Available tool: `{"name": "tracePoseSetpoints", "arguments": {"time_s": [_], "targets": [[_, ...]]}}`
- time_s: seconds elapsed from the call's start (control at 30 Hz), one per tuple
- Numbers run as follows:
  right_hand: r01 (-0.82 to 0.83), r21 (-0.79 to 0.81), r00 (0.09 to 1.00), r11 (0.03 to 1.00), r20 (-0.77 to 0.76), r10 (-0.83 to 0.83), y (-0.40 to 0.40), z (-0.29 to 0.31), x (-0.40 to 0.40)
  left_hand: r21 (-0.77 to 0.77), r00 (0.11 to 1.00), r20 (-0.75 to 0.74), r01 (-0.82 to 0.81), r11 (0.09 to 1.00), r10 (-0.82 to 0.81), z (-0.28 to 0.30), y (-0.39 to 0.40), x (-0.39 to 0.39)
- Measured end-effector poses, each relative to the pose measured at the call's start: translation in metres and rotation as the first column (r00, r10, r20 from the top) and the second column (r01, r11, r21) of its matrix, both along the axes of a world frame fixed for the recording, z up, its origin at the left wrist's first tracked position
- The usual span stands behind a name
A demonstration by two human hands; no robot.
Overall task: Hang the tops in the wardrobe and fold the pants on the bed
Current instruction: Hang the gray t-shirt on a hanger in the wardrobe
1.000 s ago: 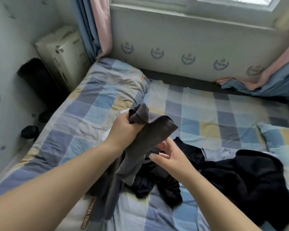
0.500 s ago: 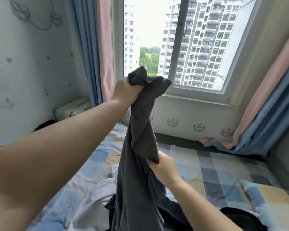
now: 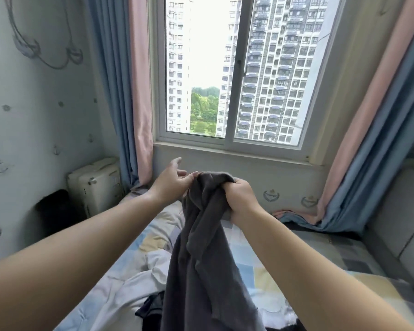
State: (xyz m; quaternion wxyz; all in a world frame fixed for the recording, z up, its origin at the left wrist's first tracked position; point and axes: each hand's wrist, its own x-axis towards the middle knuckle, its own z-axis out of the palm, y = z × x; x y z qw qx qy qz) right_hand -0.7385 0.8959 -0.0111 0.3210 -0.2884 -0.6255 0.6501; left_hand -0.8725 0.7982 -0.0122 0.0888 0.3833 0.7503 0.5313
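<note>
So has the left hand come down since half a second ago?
Yes. The left hand has dropped from in front of the window glass to below the sill, beside the grey garment.

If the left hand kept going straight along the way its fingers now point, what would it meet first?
Probably the pale wall under the window sill; the left hand points up and forward, with nothing visibly between, though depth is unclear.
</note>
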Motion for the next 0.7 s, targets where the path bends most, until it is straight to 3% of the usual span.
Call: {"name": "tracePoseSetpoints", "arguments": {"time_s": [0.13,0.3,0.43,0.6,0.7], "targets": [[0.061,-0.114,0.995,0.992,-0.074,-0.070,0.004,0.028,0.001,0.215,0.951,-0.307,0.114,0.970,-0.044,-0.016,-0.031,0.021],[0.092,-0.177,0.982,0.980,-0.146,-0.119,0.000,0.058,0.003,-0.027,0.897,-0.395,0.204,0.979,-0.198,-0.050,-0.046,0.030],[0.114,-0.114,0.981,0.987,-0.142,-0.129,-0.018,0.069,0.005,0.095,0.860,-0.477,0.258,0.962,-0.183,-0.036,-0.049,0.027],[0.105,-0.056,0.991,0.993,-0.078,-0.110,-0.045,0.073,0.005,0.101,0.707,-0.589,0.545,0.832,-0.392,0.003,-0.059,0.030],[0.135,0.004,0.988,0.991,-0.078,-0.134,-0.066,0.072,0.003,0.200,0.678,-0.548,0.674,0.711,-0.489,0.024,-0.066,0.029]]}}
